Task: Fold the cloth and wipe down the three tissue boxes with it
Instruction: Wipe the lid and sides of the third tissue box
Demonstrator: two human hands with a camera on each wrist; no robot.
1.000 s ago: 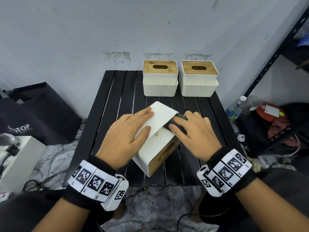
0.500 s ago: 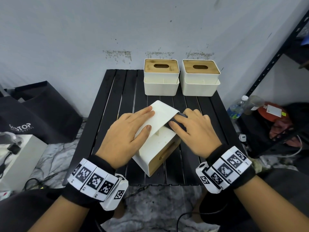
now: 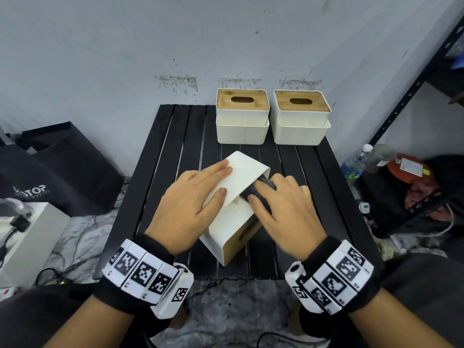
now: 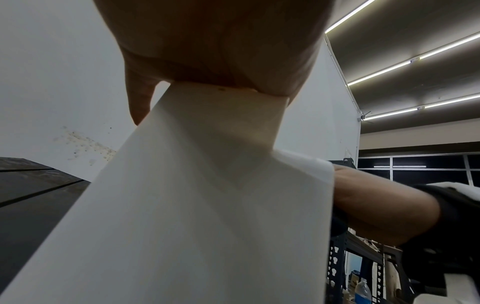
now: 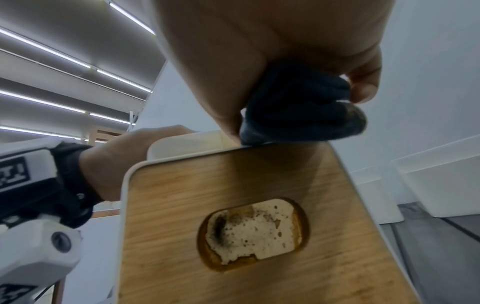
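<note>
Head view: the white tissue box with a wooden lid (image 3: 233, 222) lies tipped on its side near the front edge of the black slatted table (image 3: 175, 151). The left hand (image 3: 185, 209) lies flat on its upper white face, fingers straight and together. The right hand (image 3: 286, 212) presses a folded dark grey cloth (image 3: 258, 194) against the box, fingers curled round it. Two more white wooden-lidded tissue boxes (image 3: 242, 116) stand upright at the back edge.
</note>
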